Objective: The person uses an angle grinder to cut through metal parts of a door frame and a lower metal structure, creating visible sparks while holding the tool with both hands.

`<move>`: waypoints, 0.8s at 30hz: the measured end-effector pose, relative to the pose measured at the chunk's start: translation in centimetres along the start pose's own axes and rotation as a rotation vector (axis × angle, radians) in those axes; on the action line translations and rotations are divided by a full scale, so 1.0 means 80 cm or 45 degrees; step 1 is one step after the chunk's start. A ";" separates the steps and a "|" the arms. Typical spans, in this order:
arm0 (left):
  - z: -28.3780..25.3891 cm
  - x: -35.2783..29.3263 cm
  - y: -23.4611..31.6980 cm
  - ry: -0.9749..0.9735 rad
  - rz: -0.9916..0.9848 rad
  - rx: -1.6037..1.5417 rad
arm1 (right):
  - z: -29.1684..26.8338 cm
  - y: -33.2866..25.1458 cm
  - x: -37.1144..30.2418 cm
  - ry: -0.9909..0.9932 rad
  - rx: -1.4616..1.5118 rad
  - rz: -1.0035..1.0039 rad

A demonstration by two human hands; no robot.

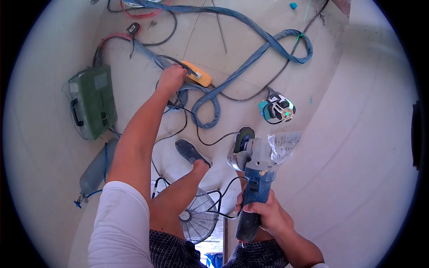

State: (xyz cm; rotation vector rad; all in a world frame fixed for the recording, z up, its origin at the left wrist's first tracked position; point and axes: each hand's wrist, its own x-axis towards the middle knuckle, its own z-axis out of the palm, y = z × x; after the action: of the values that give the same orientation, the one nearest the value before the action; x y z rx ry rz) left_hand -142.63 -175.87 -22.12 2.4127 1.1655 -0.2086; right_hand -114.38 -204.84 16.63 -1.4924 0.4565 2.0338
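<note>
My right hand (270, 214) is wrapped round the dark handle of a blue angle grinder (258, 183), held upright in front of my legs. Its grey metal head (260, 152) points away from me, with clear plastic sheeting (284, 145) on its right side and a guard at its left. My left hand (173, 77) reaches forward to the left end of an orange power strip (203, 78). Its fingers are closed on a black power cord beside the strip; their tips are partly hidden. A plug (195, 74) sits on the strip just past them.
Flat blue hose (250, 60) loops across the floor. A laser level (281, 109) stands right of it. At left are a green case (92, 102) and a grey gas cylinder (96, 172). A tape measure (133, 29) lies farther off. A fan (199, 219) stands behind my legs.
</note>
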 end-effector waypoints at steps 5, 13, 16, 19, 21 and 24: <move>-0.005 0.005 -0.001 -0.072 -0.179 -0.066 | 0.003 -0.006 0.004 0.040 -0.025 0.003; 0.010 0.010 0.010 0.003 0.013 0.124 | -0.007 -0.016 0.015 -0.017 -0.024 -0.020; 0.022 0.002 0.017 0.015 -0.056 0.113 | -0.003 -0.016 0.016 0.039 -0.016 0.014; 0.034 -0.003 0.023 -0.027 -0.043 0.109 | -0.005 -0.007 0.022 0.043 -0.009 0.037; 0.042 -0.004 0.025 0.005 0.003 0.107 | -0.008 0.001 0.027 0.034 -0.010 0.040; 0.053 -0.008 0.032 -0.009 0.007 0.102 | -0.007 0.008 0.028 0.050 0.044 -0.005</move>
State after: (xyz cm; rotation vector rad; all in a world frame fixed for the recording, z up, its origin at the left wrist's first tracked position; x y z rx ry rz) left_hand -140.78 -179.66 -24.84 2.4821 1.1679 -0.2662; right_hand -114.84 -205.09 14.29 -1.5134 0.5015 1.9869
